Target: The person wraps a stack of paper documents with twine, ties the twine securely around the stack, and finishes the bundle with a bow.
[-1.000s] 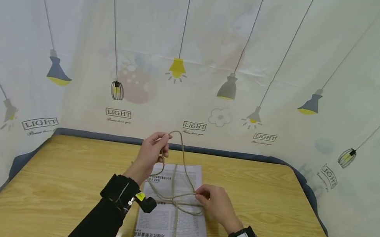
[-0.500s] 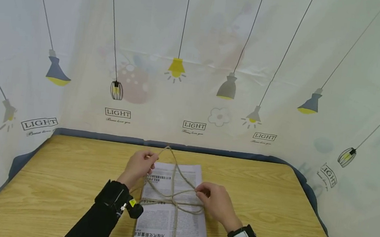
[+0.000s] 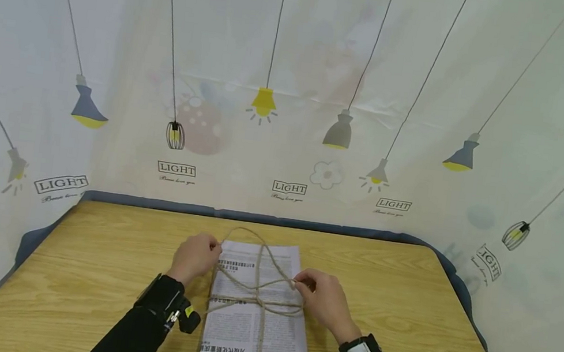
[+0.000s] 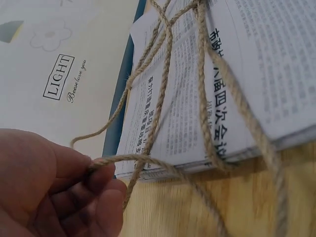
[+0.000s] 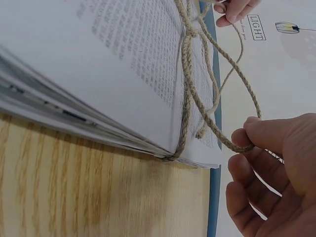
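A stack of newspapers lies on the table, bound both lengthwise and crosswise with brown twine. The strands cross at the middle of the top sheet. My left hand, by the stack's far left corner, pinches a length of the twine between thumb and index finger; in the left wrist view a tail runs on past the fingers. At the right edge, my right hand pinches a bent loop of twine raised off the paper. Between the two hands a slack strand arches beyond the far edge.
The wooden table extends to both sides of the stack. Behind it hangs a pale cloth printed with lamps, with a dark blue band along the table's far edge. Each wrist wears a black strap with a small camera.
My left hand has moved down and to the left, still holding the twine. The twine arch between the hands has dropped lower and spread wider. My right hand has barely moved.
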Tool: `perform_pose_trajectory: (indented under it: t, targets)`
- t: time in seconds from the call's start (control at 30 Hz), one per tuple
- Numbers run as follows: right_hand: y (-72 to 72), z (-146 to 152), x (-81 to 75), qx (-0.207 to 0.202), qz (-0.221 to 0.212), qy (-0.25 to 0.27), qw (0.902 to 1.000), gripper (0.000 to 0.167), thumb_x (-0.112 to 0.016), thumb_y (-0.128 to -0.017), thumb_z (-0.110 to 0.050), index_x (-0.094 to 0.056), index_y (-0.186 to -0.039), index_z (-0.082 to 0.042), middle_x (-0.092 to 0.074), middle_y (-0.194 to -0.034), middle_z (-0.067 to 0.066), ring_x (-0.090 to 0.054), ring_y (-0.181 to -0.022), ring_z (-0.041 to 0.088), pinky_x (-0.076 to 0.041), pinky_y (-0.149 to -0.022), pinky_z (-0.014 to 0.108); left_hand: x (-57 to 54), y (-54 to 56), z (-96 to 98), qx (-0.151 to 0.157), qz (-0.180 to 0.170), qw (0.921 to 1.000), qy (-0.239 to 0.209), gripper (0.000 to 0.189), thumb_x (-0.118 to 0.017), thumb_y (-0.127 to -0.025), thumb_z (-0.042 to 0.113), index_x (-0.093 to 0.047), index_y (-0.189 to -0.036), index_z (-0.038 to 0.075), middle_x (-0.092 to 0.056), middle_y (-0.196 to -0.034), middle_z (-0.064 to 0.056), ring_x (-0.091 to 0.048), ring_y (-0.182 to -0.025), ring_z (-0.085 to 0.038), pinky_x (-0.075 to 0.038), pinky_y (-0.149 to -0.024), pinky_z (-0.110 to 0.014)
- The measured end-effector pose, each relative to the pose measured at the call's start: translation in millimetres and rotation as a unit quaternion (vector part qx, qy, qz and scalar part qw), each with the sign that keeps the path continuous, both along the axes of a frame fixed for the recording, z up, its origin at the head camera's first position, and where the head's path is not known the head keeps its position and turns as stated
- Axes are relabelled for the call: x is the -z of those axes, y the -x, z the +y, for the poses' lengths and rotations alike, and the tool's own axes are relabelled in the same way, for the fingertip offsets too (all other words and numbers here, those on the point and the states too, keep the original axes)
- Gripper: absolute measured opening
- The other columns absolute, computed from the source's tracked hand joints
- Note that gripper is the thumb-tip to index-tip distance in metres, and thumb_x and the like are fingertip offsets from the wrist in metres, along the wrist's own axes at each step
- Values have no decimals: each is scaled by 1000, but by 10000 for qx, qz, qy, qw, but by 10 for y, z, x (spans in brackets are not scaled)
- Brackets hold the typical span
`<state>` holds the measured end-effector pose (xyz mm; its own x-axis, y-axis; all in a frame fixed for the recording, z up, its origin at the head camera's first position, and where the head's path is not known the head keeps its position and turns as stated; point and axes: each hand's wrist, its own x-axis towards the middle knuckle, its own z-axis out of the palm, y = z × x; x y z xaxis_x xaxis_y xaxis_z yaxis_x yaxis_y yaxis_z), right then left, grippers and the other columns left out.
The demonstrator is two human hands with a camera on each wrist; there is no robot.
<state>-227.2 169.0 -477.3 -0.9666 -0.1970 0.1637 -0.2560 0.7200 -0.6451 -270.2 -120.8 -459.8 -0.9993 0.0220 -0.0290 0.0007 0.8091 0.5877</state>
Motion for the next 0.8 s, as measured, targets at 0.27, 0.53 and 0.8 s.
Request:
perform_pose_trajectory:
  t: [0.27, 0.53, 0.8]
  targets:
    - [43, -6, 46, 166, 15, -32, 9999, 5, -69, -91, -15, -73, -95, -15, -66, -82, -9, -54, -72, 6, -44, -66, 23, -12, -30, -6, 250, -119, 9994, 222, 25, -50, -100, 20, -72, -95, 9, -57, -70, -1, -44, -55, -15, -30, -51, -27]
    - [57, -17, 62, 259, 22, -32, 9997, 6, -68, -92, -16, -73, -96, -15, -66, -83, -9, -53, -72, 7, -44, -67, 23, 11, -48, -24, 251, -184, 9970, 713, 24, -53, -98, 22, -71, -90, 8, -62, -76, -5, -50, -60, -17, -33, -52, -28]
    - [67, -37, 32, 240, 43, -61, 9997, 7, -68, -92, -16, -73, -97, -14, -67, -85, -8, -53, -73, 8, -44, -66, 24, 27, -130, 33, 511, 975, 9891, 978, 22, -65, -93, 20, -69, -113, 10, -68, -100, -9, -58, -74, -16, -45, -59, -30]
